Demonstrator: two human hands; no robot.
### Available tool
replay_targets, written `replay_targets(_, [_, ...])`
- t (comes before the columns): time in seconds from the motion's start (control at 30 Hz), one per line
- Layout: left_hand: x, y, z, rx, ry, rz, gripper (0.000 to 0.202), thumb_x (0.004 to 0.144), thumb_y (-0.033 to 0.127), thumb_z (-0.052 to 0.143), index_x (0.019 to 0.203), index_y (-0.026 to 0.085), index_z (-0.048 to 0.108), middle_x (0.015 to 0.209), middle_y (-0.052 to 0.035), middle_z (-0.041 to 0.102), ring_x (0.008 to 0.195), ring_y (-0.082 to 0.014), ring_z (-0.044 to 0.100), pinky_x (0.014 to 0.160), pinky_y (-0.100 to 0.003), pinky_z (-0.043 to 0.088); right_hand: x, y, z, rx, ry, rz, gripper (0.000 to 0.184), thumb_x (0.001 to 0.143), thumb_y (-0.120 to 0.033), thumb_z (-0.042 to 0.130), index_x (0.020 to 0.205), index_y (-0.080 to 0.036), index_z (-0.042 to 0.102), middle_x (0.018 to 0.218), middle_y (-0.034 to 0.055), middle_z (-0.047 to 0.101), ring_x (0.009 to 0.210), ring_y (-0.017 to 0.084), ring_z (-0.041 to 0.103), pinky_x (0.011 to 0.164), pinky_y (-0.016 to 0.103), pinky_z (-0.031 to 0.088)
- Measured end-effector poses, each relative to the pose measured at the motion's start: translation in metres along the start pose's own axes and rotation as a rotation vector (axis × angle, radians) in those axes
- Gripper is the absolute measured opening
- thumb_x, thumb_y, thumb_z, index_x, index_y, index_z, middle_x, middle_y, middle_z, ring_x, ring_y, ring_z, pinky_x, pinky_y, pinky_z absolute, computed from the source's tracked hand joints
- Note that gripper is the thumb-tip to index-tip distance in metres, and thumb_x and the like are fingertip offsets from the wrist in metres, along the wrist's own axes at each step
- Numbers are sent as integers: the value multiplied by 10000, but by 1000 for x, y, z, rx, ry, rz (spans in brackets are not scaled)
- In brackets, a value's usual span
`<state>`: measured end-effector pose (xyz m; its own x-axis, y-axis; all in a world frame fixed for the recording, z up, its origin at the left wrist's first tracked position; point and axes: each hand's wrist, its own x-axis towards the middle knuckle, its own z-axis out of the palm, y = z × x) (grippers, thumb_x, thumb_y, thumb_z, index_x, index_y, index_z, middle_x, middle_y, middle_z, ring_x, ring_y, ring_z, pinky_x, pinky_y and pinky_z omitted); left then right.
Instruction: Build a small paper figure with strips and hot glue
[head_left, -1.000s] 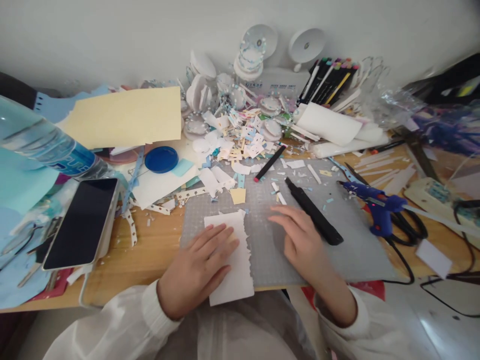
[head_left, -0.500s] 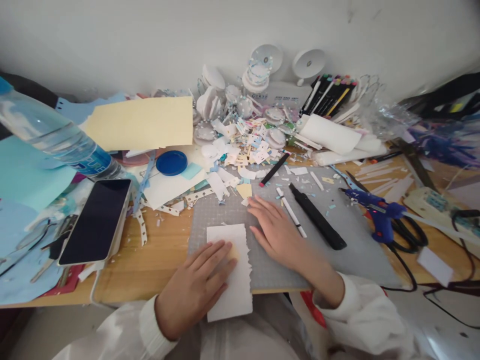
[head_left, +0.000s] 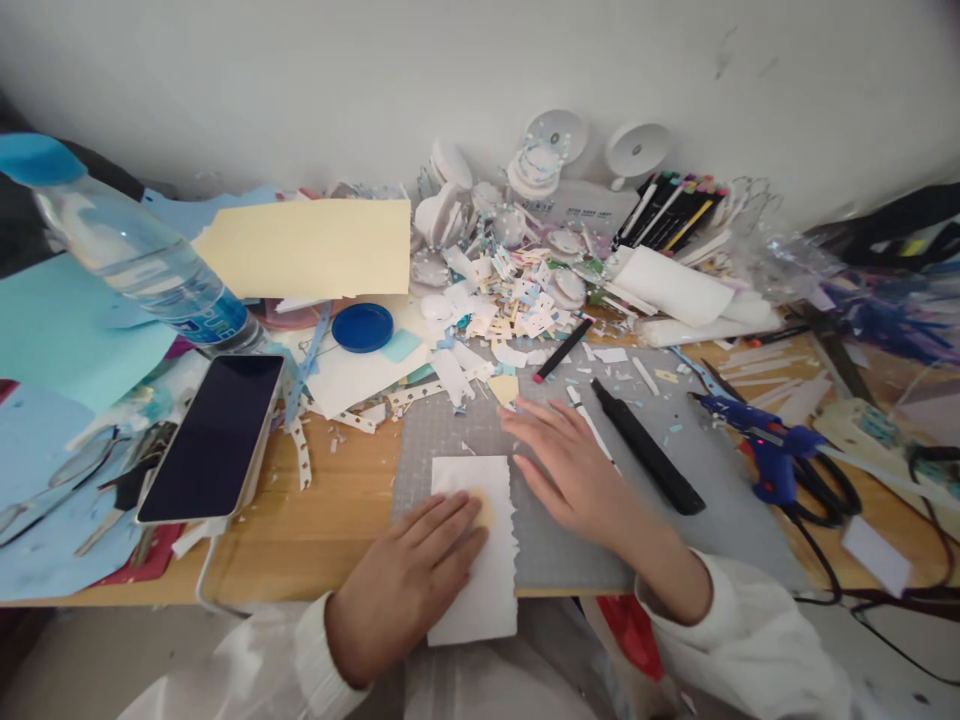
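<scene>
My left hand (head_left: 416, 575) lies flat, fingers stretched, on a white sheet of paper (head_left: 491, 590) with a wavy, torn-looking right edge. A pale yellow patch (head_left: 484, 508) shows on the paper beside the fingertips; part of it may be under the hand. The sheet's lower end hangs over the table's front edge. My right hand (head_left: 574, 475) rests open on the grey cutting mat (head_left: 465, 425), just right of the paper and holding nothing. Close by it lie a white pen (head_left: 589, 415), partly covered by the hand, and a long black tool or case (head_left: 649, 450).
On the left stand a water bottle (head_left: 157, 260) and a phone (head_left: 217, 440). A blue lid (head_left: 362, 327) and piled paper scraps (head_left: 517, 290) lie behind the mat. A blue glue gun (head_left: 765, 440) with its cord sits at the right, near a power strip (head_left: 870, 430).
The whole scene has shifted slightly right in the picture as the head turned. My left hand stays flat on the paper, and my right hand remains spread on the mat.
</scene>
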<state>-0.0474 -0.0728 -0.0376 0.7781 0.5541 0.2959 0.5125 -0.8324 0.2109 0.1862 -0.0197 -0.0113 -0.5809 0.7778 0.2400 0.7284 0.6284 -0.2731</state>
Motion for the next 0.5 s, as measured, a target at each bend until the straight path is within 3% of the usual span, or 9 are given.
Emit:
replay_targets(0.13, [5, 1, 4, 3, -21, 36, 306, 957, 142, 418, 1216, 116, 579, 1310, -141, 604, 1244, -273, 545, 998, -445, 519, -4, -9, 0, 103, -141, -128, 361, 956, -200, 398, 1311, -182, 460, 1346, 71, 568, 1350, 210, 393, 1118, 490, 313])
replay_targets(0.2, [7, 3, 6, 1, -44, 48, 309, 955, 141, 426, 1229, 120, 569, 1331, -137, 587, 1260, -268, 530, 1019, -441, 503, -3, -10, 4, 61, -156, -81, 349, 961, -220, 402, 1300, -179, 474, 1348, 76, 565, 1347, 230, 395, 1114, 513, 299])
replay_targets(0.33, [11, 6, 8, -9, -107, 54, 334, 944, 139, 459, 1268, 133, 538, 1387, -133, 538, 1305, -256, 482, 1065, -439, 462, -4, 5, 2, -39, 8, 56, 316, 948, -201, 425, 1253, -161, 494, 1341, 114, 558, 1304, 258, 433, 1084, 517, 298])
replay_targets(0.43, [15, 6, 7, -9, -127, 56, 349, 945, 147, 463, 1289, 129, 519, 1407, -140, 514, 1325, -257, 457, 1078, -434, 446, -13, 19, -6, -46, 208, 115, 127, 934, -192, 461, 1006, -190, 565, 1016, 72, 674, 1017, 220, 583, 919, 413, 411])
replay_targets(0.5, [19, 5, 5, -9, -125, 59, 350, 947, 143, 453, 1291, 130, 518, 1413, -141, 507, 1327, -261, 454, 1071, -431, 451, -22, 26, -11, -73, 337, 178, 138, 930, -196, 472, 804, -211, 525, 742, 26, 612, 750, 190, 557, 750, 361, 412])
